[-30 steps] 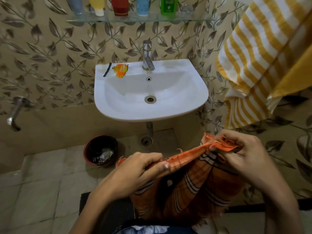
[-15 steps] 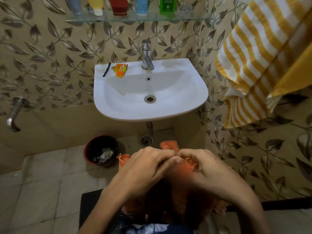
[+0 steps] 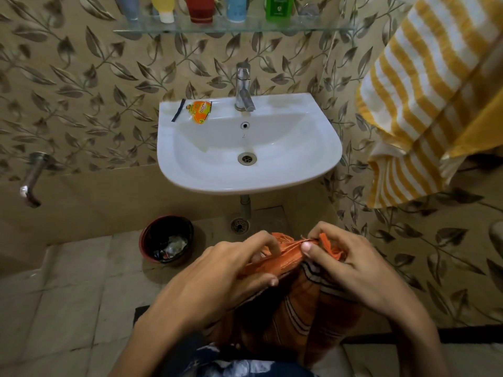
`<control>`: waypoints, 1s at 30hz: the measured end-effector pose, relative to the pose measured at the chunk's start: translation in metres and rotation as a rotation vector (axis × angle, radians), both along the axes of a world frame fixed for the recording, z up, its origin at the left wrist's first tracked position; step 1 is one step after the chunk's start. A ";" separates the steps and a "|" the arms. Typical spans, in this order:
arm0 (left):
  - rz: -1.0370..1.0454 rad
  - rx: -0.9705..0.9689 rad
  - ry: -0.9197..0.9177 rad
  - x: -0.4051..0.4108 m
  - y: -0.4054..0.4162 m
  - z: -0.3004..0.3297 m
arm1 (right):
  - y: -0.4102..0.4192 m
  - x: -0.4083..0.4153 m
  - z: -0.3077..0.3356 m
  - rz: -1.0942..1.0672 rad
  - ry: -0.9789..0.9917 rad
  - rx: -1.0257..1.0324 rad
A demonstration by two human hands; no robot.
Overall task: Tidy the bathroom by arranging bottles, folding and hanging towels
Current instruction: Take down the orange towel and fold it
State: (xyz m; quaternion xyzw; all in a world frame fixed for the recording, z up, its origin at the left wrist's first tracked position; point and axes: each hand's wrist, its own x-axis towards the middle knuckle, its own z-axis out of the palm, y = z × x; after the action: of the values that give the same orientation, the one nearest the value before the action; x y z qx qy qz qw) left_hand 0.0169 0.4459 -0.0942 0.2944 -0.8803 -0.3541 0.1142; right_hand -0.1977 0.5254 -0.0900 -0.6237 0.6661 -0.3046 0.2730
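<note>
The orange towel hangs in front of the person, below the sink. The left hand and right hand both pinch its top edge (close together). It looks soft, light and floppy, so hold the corners.

Both forearms are bare, with no sleeves, rings or watch showing; low in view sits a dark blue garment with white blotches.
</note>
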 end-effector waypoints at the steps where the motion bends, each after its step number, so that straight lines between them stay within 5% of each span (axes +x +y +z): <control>1: -0.006 0.001 -0.002 0.001 0.001 0.002 | -0.001 -0.002 -0.001 -0.011 0.008 -0.004; 7: 0.009 0.095 -0.033 0.001 -0.003 0.006 | -0.005 -0.007 -0.008 -0.086 0.033 0.006; 12: 0.143 0.614 0.019 -0.005 -0.006 0.003 | -0.007 -0.003 -0.017 -0.185 -0.019 0.019; 16: 0.355 0.987 0.124 -0.007 -0.006 -0.009 | -0.014 -0.003 -0.027 -0.368 -0.270 0.162; 18: 0.456 1.122 0.176 -0.010 -0.002 -0.017 | -0.016 0.001 -0.029 -0.315 -0.435 0.301; 21: 0.543 1.322 0.250 -0.015 0.008 -0.025 | -0.013 0.007 -0.033 -0.176 -0.426 0.402; 25: 0.608 1.485 0.351 -0.023 0.019 -0.030 | -0.009 0.009 -0.036 -0.113 -0.459 0.264; 30: 0.640 1.467 0.393 -0.027 0.022 -0.027 | -0.008 0.014 -0.036 -0.040 -0.562 0.062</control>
State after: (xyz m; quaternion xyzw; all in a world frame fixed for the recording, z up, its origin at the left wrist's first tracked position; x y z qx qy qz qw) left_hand -0.0105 0.4682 -0.1217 0.4635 -0.2629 -0.8345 0.1401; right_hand -0.1833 0.5174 -0.1256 -0.4929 0.5852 -0.4505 0.4600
